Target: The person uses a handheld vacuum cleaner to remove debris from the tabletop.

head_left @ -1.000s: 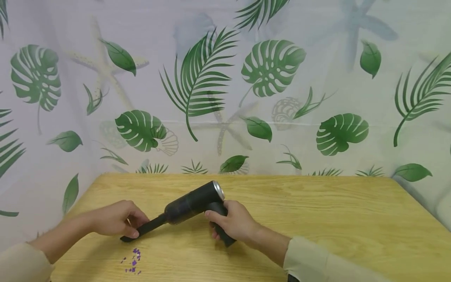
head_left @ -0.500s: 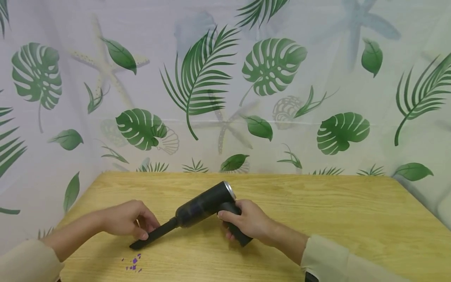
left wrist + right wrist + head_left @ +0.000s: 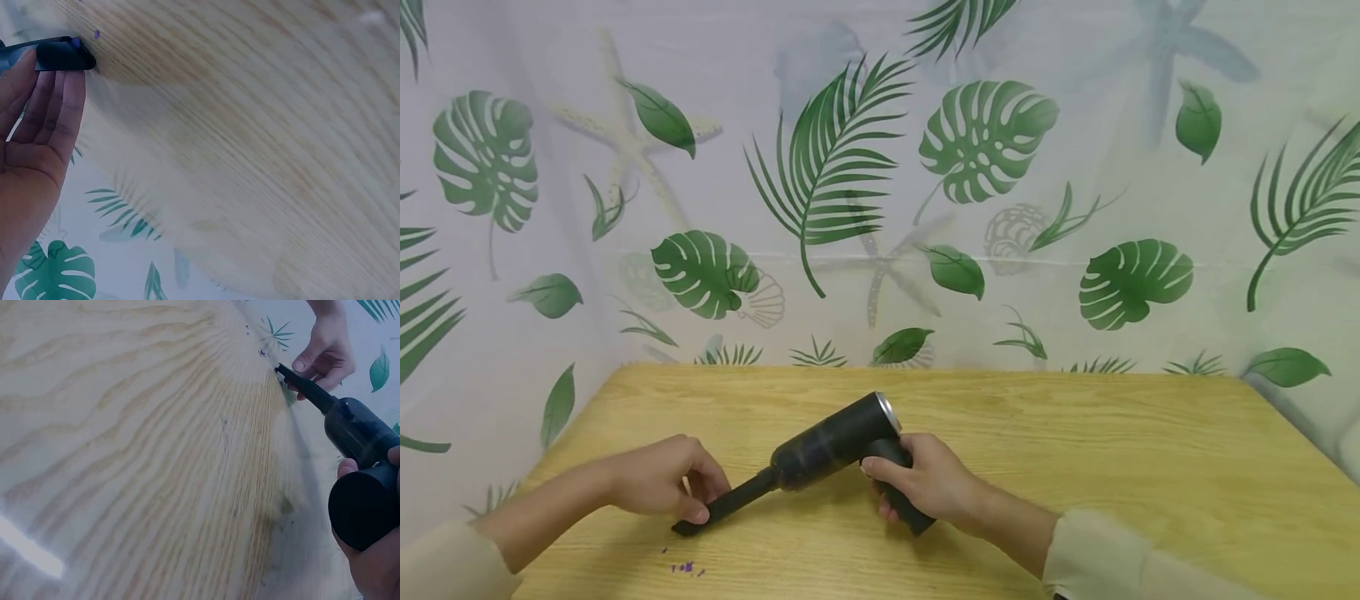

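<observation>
A black handheld vacuum cleaner point(image 3: 827, 446) with a silver rear rim slants over the table, its narrow nozzle point(image 3: 737, 498) pointing down to the left. My right hand point(image 3: 936, 479) grips its handle point(image 3: 362, 506). Near the nozzle's tip, my left hand point(image 3: 662, 479) pinches the nozzle between thumb and fingers; in the left wrist view the fingers point(image 3: 62, 115) lie under it. Several small purple scraps point(image 3: 685, 568) lie on the table just in front of the tip. One purple bit point(image 3: 76, 43) shows at the nozzle's mouth in the left wrist view.
The wood-grain table point(image 3: 1075, 467) extends to the right and behind the vacuum. A white curtain point(image 3: 865, 167) printed with green leaves hangs along the table's back and sides.
Both hands and the vacuum shifted right, then the tip dipped slightly toward the near edge. Fewer purple scraps lie on the table than a second ago.
</observation>
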A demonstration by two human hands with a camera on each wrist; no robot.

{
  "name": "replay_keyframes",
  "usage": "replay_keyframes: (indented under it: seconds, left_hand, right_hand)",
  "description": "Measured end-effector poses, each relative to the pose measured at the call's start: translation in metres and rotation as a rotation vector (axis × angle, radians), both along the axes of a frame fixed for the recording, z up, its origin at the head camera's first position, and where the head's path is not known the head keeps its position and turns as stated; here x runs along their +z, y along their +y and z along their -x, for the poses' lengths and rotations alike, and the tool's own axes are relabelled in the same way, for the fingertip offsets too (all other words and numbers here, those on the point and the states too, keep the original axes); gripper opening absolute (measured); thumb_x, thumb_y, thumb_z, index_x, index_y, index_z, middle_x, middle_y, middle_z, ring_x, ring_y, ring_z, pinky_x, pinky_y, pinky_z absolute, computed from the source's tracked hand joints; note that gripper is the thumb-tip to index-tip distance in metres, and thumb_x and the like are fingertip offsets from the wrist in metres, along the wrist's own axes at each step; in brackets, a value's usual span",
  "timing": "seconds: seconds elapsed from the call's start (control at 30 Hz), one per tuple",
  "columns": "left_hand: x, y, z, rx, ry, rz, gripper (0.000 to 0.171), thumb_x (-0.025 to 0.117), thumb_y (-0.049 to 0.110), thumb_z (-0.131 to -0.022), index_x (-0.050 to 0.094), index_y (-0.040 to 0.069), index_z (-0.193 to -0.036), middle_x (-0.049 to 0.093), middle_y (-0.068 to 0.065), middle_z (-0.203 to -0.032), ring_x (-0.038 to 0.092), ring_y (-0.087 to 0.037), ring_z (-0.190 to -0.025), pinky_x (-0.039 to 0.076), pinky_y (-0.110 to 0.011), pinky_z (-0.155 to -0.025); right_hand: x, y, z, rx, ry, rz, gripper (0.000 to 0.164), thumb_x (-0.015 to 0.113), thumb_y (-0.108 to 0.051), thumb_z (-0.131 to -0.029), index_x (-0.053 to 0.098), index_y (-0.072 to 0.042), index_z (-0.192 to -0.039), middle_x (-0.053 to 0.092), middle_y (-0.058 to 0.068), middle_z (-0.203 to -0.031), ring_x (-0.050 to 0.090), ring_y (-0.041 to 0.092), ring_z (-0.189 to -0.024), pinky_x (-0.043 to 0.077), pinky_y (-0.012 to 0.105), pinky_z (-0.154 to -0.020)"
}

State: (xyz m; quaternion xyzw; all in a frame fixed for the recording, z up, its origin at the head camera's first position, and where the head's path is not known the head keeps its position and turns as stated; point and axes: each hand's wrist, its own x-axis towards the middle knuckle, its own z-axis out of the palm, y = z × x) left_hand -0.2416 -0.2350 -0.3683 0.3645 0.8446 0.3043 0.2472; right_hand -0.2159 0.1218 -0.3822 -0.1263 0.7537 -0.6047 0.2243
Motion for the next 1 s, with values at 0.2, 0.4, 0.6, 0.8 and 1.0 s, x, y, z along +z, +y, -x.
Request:
replay_keyframes:
  seconds: [0.2,0.4,0.6,0.8,1.0]
  left_hand:
    - [-0.001,-0.015,-0.004,0.017,-0.003,-0.001,0.02,0.077,0.008,-0.084,0.075,0.003,-0.103,0.07,0.006,-0.087,0.063,0.0,-0.079,0.057,-0.024,-0.07]
    - [-0.004,-0.022,-0.011,-0.003,-0.023,-0.062,0.018,0.077,0.007,-0.083,0.075,0.006,-0.101,0.072,0.005,-0.086,0.063,0.0,-0.077,0.057,-0.025,-0.068]
    - [-0.004,-0.012,-0.011,0.013,-0.001,-0.056,0.019,0.074,0.009,-0.088,0.074,0.005,-0.106,0.074,0.004,-0.093,0.066,-0.001,-0.082,0.057,-0.024,-0.071]
    - [-0.003,0.002,-0.011,0.006,-0.016,-0.056,0.022,0.076,0.01,-0.086,0.074,0.005,-0.107,0.072,0.008,-0.091,0.065,-0.001,-0.082,0.057,-0.024,-0.072]
    - [-0.004,0.009,-0.014,-0.02,-0.062,-0.068,0.02,0.077,0.008,-0.085,0.075,0.005,-0.105,0.071,0.006,-0.089,0.065,-0.001,-0.081,0.057,-0.024,-0.07]
  right_hand:
    - [-0.001,-0.014,0.001,0.006,0.02,0.004,0.035,0.064,-0.027,-0.098,0.057,0.006,-0.106,0.066,0.014,-0.086,0.065,0.014,-0.058,0.057,0.03,-0.056]
    - [0.001,-0.019,0.002,0.023,0.037,-0.007,0.033,0.065,-0.026,-0.097,0.058,0.006,-0.106,0.068,0.015,-0.086,0.065,0.014,-0.057,0.058,0.031,-0.056]
    - [0.005,-0.006,0.006,0.017,0.056,-0.044,0.035,0.064,-0.028,-0.098,0.058,0.006,-0.108,0.068,0.016,-0.088,0.066,0.014,-0.059,0.058,0.031,-0.056]
    - [0.004,0.013,0.004,0.022,0.024,-0.061,0.036,0.063,-0.029,-0.099,0.058,0.006,-0.106,0.067,0.015,-0.089,0.066,0.014,-0.059,0.056,0.029,-0.055]
    - [0.002,0.021,-0.001,0.032,-0.002,-0.054,0.036,0.062,-0.028,-0.099,0.058,0.007,-0.107,0.067,0.015,-0.089,0.066,0.014,-0.059,0.057,0.029,-0.057]
